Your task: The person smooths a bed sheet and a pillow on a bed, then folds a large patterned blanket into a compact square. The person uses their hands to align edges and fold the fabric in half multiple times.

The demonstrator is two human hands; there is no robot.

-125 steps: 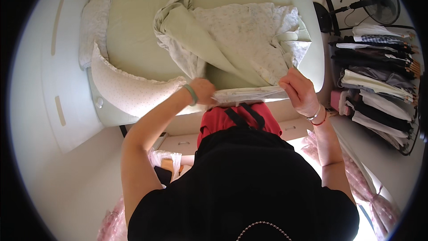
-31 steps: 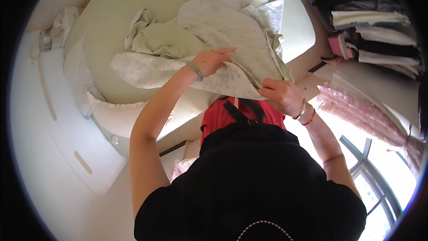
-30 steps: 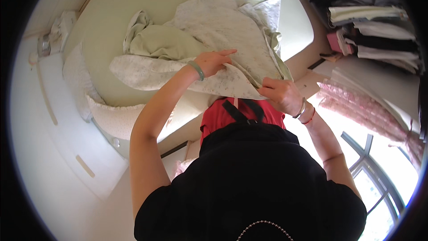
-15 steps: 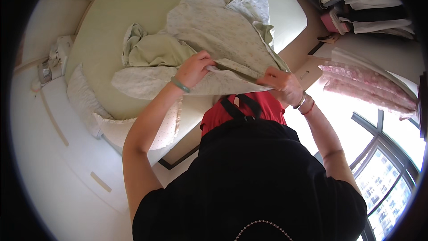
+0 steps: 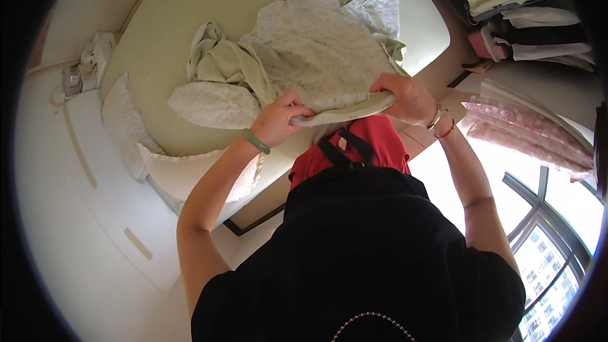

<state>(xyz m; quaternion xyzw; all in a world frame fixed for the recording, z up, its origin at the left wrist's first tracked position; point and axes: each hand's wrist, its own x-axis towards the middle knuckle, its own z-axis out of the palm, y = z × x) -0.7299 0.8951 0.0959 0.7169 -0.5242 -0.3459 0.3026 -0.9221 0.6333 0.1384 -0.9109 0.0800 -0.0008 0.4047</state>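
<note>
A duvet cover point(image 5: 316, 44), pale floral on one face and plain light green on the other, lies rumpled across the bed point(image 5: 161, 38). Its near edge is raised in front of me, stretched between both hands. My left hand point(image 5: 278, 119) pinches this edge at the left, thumb and fingers closed over the cloth. At the right, my right hand point(image 5: 410, 98) grips the same edge with curled fingers. Between them the edge forms a narrow folded band. The green side shows in a bunched heap left of centre, beside a flat floral flap. The fingertips under the cloth are hidden.
Two pillows, a grey-white one point(image 5: 123, 126) and a cream one with a frilled edge point(image 5: 190, 171), lie at the bed's left side. Hanging clothes point(image 5: 538, 19) and a pink box point(image 5: 486, 44) are at upper right. A pink curtain point(image 5: 525, 133) hangs by the bright window point(image 5: 548, 240).
My right hand has moved up and slightly right, and the edge between my hands is now a tighter folded band. The left flap and green heap have separated from the held edge.
</note>
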